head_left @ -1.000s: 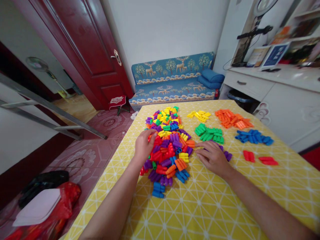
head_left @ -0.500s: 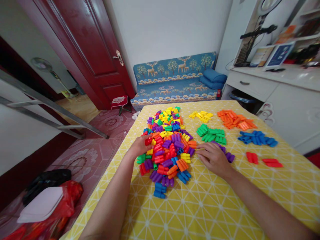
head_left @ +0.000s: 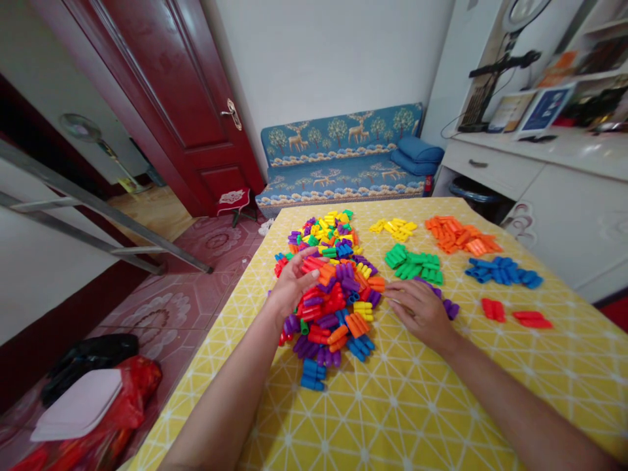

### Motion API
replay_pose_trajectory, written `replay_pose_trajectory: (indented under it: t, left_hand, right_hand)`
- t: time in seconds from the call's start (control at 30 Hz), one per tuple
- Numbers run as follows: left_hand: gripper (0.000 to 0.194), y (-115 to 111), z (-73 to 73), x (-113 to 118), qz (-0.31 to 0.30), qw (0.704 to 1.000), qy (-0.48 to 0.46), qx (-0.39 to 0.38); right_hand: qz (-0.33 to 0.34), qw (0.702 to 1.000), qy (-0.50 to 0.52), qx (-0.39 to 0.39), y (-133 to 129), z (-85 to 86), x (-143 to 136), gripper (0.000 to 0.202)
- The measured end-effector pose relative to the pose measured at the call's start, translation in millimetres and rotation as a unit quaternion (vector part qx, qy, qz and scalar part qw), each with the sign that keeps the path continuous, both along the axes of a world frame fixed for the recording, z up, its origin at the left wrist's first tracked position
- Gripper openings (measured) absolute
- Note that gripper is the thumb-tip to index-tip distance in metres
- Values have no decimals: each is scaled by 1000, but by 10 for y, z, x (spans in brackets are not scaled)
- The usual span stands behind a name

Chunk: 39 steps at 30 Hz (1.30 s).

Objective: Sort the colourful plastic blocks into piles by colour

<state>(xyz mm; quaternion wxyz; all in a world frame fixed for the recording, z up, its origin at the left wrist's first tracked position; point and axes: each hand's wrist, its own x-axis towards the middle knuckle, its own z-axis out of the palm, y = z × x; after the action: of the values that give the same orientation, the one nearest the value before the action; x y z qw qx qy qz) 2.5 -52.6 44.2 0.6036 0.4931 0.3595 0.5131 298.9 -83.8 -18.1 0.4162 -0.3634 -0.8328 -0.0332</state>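
Sorting looks maybe a third done, judging by the piles. The big mixed pile (head_left: pixel 330 281) still sits at about 11 o'clock on the yellow counter (head_left: pixel 392 405). Left hand (head_left: pixel 290 286) rests on its left edge, fingers spread loosely over a red block (head_left: pixel 314 263), not clearly gripping it. Right hand (head_left: pixel 420 311) lies flat, fingers open, by the purple blocks (head_left: pixel 449 307). Toward 1 o'clock: yellow (head_left: pixel 395 227), green (head_left: pixel 413 261), orange (head_left: pixel 461 235), blue (head_left: pixel 503 271) and red (head_left: pixel 515 314) piles are already separated.
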Motion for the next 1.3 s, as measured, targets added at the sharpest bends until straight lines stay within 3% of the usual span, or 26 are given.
replay_pose_trajectory:
  t: [0.2,0.4,0.5,0.6,0.73,0.87,0.97,1.1,1.2,1.3]
  left_hand:
    - [66,-155,-102,280,-70,996,-46,-27]
    - [53,-218,-173,420,-57,996,-61,12]
    - [48,-223,-215,432,-53,998,-24,31]
    - [47,-159,-242,362,3,999,11,47]
    - [50,-35,-229,224,153,983,38,96]
    - [50,-46,-195,217,203,967,73,132]
    - [50,-118,-159,274,158,978,53,126]
    - [55,-202,-103,347,50,995,30,75]
    - [67,-260,-86,395,-58,996,38,59]
    - [67,-318,-82,429,-108,988,76,76]
  right_hand:
    - [-2,985,148,-89,-125,124,-344,28]
    - [-1,952,225,-209,-185,206,-795,53]
    - [-3,948,246,-204,-177,197,-902,45]
    - [-12,929,298,-220,-147,141,-884,34]
    - [-20,903,354,-243,-88,91,-802,35]
    - [32,953,211,-215,-65,140,-840,46]
    - [37,982,114,-148,-79,185,-874,56]
    - [4,988,119,-102,-111,243,-842,62]
    - [20,989,116,-93,-138,271,-834,61]
    - [44,990,108,-75,-160,247,-867,54]
